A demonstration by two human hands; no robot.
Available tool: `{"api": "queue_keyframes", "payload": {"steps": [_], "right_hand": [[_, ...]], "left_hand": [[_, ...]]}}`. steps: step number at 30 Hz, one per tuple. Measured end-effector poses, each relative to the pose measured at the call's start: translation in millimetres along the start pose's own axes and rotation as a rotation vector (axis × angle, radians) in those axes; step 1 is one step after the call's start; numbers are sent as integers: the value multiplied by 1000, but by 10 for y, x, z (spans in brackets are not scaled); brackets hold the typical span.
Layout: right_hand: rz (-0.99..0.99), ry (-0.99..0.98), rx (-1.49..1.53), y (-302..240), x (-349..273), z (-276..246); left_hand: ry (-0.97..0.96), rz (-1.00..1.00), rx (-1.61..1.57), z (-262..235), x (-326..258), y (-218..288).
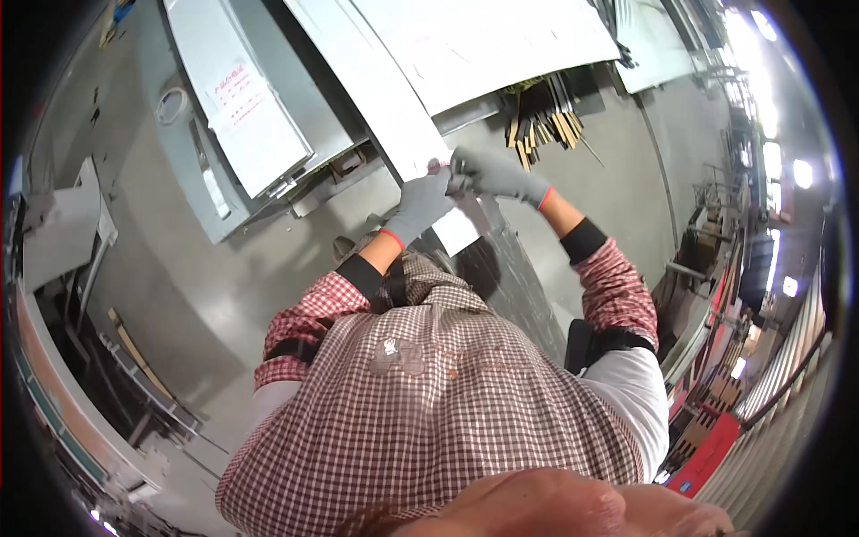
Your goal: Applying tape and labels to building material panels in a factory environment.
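Note:
Both my hands wear grey gloves with red cuffs and meet over the near part of a long white panel (380,89). My left hand (422,208) comes in from the left, its fingers closed at the panel. From the right, my right hand (497,174) is bent inward with fingers curled, touching or nearly touching the left fingertips. What lies between the fingers is too small to make out. A small reddish spot shows just beside them. Below the hands a white rectangular piece (458,231) appears; whether it belongs to the same panel I cannot tell.
A wide white sheet (501,40) lies beyond on the right, with a bundle of narrow strips (550,121) under its edge. Another white panel with red handwriting (237,98) rests on a grey table at left, near a tape roll (172,106). Racks (707,251) line the right.

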State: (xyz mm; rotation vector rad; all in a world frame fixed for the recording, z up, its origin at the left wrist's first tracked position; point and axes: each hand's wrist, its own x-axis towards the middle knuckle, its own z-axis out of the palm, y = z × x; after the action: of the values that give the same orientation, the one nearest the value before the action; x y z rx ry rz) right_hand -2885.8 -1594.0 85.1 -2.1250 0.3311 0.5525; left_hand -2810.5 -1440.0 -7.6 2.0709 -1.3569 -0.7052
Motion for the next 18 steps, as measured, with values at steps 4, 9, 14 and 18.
{"api": "queue_keyframes", "payload": {"steps": [4, 9, 14, 18], "right_hand": [[-62, -130, -534, 647, 432, -97], [120, 81, -866, 1519, 601, 81], [120, 190, 105, 154, 70, 371], [607, -578, -125, 457, -562, 281]], "left_hand": [[-197, -43, 143, -177, 50, 347], [-23, 95, -319, -332, 281, -10], [521, -410, -465, -24, -248, -237], [-757, -626, -1245, 30, -950, 355]]}}
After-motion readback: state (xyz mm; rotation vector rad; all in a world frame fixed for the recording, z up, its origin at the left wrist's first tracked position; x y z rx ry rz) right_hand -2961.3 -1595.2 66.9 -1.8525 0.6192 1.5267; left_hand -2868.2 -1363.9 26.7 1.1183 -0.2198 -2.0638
